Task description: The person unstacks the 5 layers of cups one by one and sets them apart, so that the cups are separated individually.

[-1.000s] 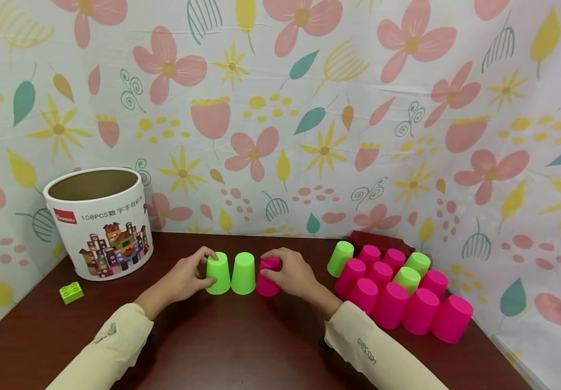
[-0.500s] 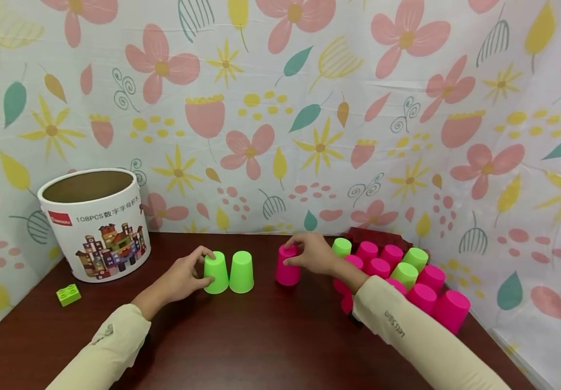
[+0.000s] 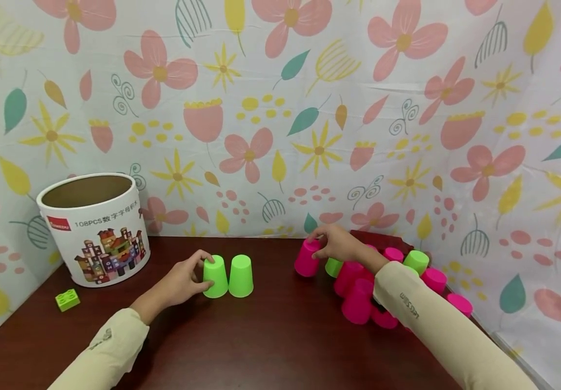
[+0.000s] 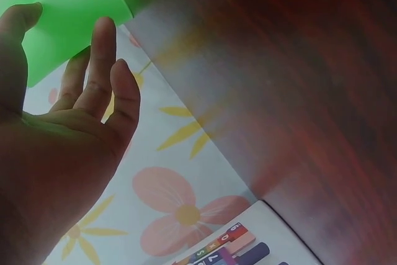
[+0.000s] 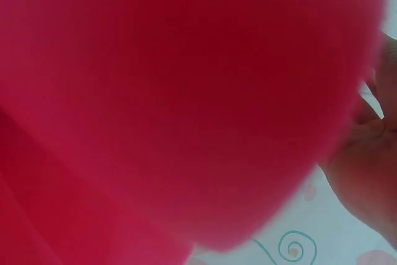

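Note:
Two upside-down green cups stand side by side near the middle of the table. My left hand (image 3: 182,280) holds the left green cup (image 3: 216,279), thumb on its near side and fingers at its far side; the left wrist view shows the thumb and fingertips against the green wall (image 4: 68,23). The other green cup (image 3: 241,276) stands just right of it. Farther right, my right hand (image 3: 340,245) grips a pink cup (image 3: 307,259) from above, slightly tilted, beside the group of cups. In the right wrist view a blurred pink cup (image 5: 186,91) hides most of the scene.
Several pink and green cups crowd the right side, partly hidden under my right forearm; one pink cup (image 3: 357,303) is at their near left. A white bucket (image 3: 97,233) stands at the back left, with a green toy brick (image 3: 68,299) before it. A patterned curtain backs the table.
My right hand has carried the pink cup rightward, from beside the green pair to the group of cups. Some cups in the group are shifted under the forearm. My left hand stays put.

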### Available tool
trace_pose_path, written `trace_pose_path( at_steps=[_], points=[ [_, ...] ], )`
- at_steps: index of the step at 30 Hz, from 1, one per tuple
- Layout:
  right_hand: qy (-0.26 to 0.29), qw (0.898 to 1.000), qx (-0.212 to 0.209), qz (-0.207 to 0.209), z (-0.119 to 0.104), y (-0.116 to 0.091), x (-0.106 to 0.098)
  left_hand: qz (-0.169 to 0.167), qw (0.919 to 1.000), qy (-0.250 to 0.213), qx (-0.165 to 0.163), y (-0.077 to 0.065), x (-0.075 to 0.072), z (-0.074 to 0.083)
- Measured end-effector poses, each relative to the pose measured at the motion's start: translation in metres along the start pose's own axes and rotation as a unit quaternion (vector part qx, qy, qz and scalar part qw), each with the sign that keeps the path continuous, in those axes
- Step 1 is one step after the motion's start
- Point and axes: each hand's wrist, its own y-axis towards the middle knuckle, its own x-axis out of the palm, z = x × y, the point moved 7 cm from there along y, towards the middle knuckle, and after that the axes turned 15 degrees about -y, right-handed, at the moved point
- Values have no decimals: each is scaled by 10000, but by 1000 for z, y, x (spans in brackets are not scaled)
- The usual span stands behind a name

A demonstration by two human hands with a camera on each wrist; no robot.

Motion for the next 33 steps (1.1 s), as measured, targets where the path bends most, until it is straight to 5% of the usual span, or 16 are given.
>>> trace_pose_path(
  at_steps=[6,13,33],
  points=[
    [-282,9993,-155,-181,6,3,3,3,10000,8,7,-1,1,-1],
    [16,9986,-271,-454,15,2,7,-13,10000,-34,60,-2,1,1],
    [-347,9982,208,-436,23,-2,7,10,10000,9,96,-1,1,0]
  ],
)
